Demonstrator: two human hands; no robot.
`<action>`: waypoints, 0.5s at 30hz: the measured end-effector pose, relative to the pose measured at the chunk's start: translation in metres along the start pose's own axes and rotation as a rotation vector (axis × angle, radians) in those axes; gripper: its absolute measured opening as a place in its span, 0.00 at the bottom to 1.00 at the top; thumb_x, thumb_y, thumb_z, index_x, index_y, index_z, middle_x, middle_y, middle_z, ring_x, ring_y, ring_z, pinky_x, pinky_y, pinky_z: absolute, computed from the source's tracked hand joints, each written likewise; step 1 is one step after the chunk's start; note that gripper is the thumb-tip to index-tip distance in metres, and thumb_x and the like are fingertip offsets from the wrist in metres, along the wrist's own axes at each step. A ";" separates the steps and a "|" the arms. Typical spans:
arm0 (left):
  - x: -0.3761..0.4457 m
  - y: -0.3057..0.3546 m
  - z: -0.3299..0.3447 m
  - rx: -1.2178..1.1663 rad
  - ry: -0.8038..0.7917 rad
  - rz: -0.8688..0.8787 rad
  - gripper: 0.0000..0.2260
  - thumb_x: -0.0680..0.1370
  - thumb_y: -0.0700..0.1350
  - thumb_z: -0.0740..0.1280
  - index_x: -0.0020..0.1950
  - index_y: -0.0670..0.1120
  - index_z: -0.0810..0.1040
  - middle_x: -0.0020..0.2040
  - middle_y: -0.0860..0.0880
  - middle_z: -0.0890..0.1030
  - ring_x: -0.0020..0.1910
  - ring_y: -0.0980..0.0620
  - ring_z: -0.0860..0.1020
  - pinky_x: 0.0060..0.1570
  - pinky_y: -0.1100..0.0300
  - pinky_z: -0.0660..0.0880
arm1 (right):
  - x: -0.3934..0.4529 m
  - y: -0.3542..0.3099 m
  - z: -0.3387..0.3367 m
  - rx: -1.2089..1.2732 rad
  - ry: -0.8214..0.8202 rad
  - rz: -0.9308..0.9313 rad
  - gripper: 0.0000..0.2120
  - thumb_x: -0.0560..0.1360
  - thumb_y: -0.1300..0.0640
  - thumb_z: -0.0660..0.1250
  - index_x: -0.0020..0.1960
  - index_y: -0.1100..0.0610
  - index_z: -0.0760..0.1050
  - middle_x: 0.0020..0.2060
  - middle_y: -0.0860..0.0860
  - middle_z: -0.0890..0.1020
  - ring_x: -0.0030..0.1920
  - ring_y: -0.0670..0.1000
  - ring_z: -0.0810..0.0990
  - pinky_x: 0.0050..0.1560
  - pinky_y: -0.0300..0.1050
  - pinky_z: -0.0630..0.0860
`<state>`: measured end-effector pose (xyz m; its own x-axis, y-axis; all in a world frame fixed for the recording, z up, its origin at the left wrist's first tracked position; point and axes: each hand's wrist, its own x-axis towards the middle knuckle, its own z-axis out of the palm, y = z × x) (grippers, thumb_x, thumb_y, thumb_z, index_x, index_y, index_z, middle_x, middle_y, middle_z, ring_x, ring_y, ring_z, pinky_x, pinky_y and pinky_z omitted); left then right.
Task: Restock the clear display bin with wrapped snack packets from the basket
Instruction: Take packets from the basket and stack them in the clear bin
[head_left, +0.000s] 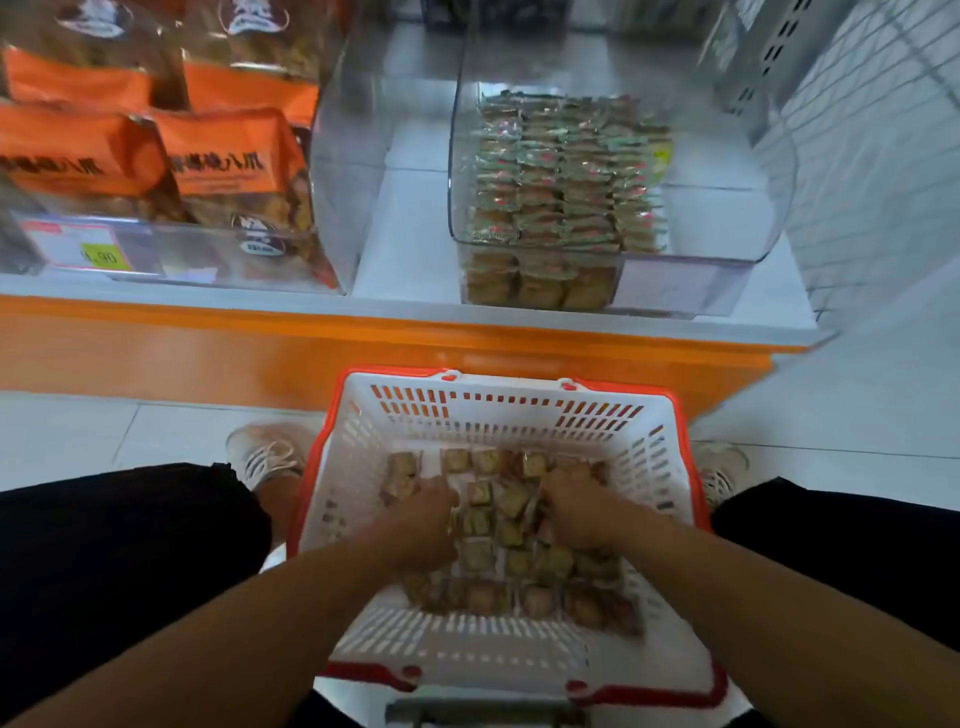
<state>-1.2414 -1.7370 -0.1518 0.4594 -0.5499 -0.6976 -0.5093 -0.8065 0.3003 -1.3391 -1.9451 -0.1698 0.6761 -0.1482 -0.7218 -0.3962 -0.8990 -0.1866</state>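
While the clear bin sits half stocked, your left hand and right hand both curl around packets in the basket.

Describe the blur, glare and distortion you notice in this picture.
Head view: wide-angle bending curves the shelf edge; pale reflections on the clear bin; both hands and the packets in the basket look soft.

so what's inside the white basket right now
Small wrapped snack packets cover the floor of the basket. The left hand and right hand are down among them; whatever lies beneath the hands and the top packets is hidden.
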 end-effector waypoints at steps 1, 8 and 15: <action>0.007 -0.007 0.013 -0.001 -0.029 -0.021 0.28 0.79 0.48 0.69 0.77 0.46 0.66 0.75 0.41 0.68 0.71 0.41 0.71 0.67 0.53 0.71 | 0.004 0.003 0.018 -0.024 -0.011 0.016 0.31 0.76 0.53 0.68 0.76 0.55 0.62 0.74 0.61 0.65 0.71 0.64 0.68 0.64 0.60 0.75; 0.036 -0.048 0.065 0.093 -0.010 -0.126 0.40 0.77 0.51 0.70 0.83 0.53 0.52 0.83 0.45 0.48 0.81 0.39 0.53 0.73 0.38 0.64 | 0.035 0.009 0.084 -0.199 -0.018 -0.042 0.39 0.75 0.52 0.71 0.79 0.52 0.53 0.80 0.59 0.52 0.74 0.65 0.63 0.62 0.60 0.75; 0.045 -0.079 0.078 0.040 0.031 -0.140 0.38 0.82 0.55 0.65 0.84 0.51 0.45 0.74 0.39 0.69 0.69 0.37 0.72 0.64 0.47 0.73 | 0.046 -0.004 0.092 -0.407 0.016 -0.233 0.29 0.81 0.56 0.62 0.79 0.54 0.56 0.78 0.61 0.57 0.78 0.62 0.55 0.70 0.61 0.64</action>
<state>-1.2370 -1.6809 -0.2573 0.5501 -0.4396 -0.7100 -0.4667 -0.8669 0.1751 -1.3635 -1.9102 -0.2634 0.7288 0.0735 -0.6808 0.0411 -0.9971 -0.0636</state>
